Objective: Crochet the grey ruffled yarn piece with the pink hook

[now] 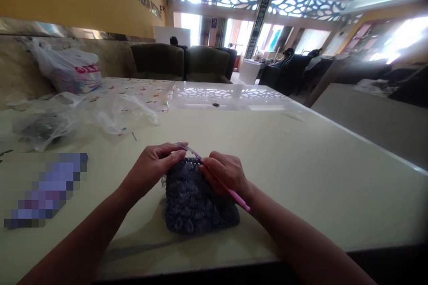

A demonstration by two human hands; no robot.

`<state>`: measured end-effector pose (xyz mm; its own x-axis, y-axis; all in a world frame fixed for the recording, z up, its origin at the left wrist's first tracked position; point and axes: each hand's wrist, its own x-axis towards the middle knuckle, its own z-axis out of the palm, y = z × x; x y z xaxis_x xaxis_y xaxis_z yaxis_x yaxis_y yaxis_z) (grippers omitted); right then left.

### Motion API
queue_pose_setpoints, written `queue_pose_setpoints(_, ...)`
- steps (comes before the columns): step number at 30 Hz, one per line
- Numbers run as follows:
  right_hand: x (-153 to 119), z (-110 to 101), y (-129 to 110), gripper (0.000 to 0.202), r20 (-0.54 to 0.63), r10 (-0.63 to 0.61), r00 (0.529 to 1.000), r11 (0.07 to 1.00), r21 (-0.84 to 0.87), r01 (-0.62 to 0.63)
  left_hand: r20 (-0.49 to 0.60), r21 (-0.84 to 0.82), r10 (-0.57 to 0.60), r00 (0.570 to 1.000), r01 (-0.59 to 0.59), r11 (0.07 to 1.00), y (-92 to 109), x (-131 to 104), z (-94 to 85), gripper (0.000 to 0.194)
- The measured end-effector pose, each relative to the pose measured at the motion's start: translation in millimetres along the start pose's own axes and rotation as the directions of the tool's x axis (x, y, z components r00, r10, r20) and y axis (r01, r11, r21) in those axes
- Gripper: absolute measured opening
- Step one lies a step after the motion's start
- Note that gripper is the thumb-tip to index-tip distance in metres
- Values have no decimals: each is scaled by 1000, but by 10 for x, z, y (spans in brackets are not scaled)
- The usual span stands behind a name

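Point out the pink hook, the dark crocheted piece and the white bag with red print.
pink hook (pixel 238 199): head view, on the lower part of its handle.
dark crocheted piece (pixel 189 196): head view, middle of its bumpy face.
white bag with red print (pixel 68 69): head view, on its side, left of the print.

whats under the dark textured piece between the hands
The pale table shows around the lower edge of the dark textured piece, which appears to rest on it. Anything directly beneath is covered and can't be seen.
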<state>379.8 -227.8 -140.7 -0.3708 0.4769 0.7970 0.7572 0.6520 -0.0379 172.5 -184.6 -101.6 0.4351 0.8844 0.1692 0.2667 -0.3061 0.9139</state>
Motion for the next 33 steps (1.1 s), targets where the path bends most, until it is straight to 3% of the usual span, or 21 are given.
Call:
queue_pose_setpoints(3,11,-13,21,30,4,21,1000,1000,-19,-21,-108,319,162,981,-120,940,-29,-21,24,52)
queue_pose_setpoints(5,14,-23,40,28,-6,55,998,998,1,-55,-130,407,227,965,-157,900,-35,-35,56,62)
queue_pose_setpoints(7,16,-29,49,26,-16,82,996,996,33,-82,-118,263,180,977,-145,954,-34,-42,98,69)
queue_pose_setpoints(9,15,-23,38,26,-20,75,997,996,48,-74,-59,-23,59,996,-61,998,-32,-39,143,78)
queue_pose_setpoints(11,9,-3,12,28,-37,44,998,999,14,-43,20,-249,-46,999,50,967,-33,-29,182,90)
queue_pose_setpoints(13,0,26,-16,30,-63,9,998,999,-39,-12,62,-334,-81,995,97,938,-34,-22,205,100)
queue_pose_setpoints(20,-8,26,-8,24,-17,-14,1000,1000,-15,14,61,-288,-4,998,21,957,-33,-52,199,95)
queue_pose_setpoints(24,1,-12,-9,20,34,-28,999,998,56,26,-7,-257,10,1000,-11,966,-67,-41,239,92)
queue_pose_setpoints(29,5,43,-64,29,16,-34,999,984,-176,36,-109,-126,18,994,-32,992,-146,-6,318,94)
queue_pose_setpoints(33,0,50,-37,25,143,-53,988,973,-217,83,-183,41,16,983,-9,999,-166,-34,347,95)
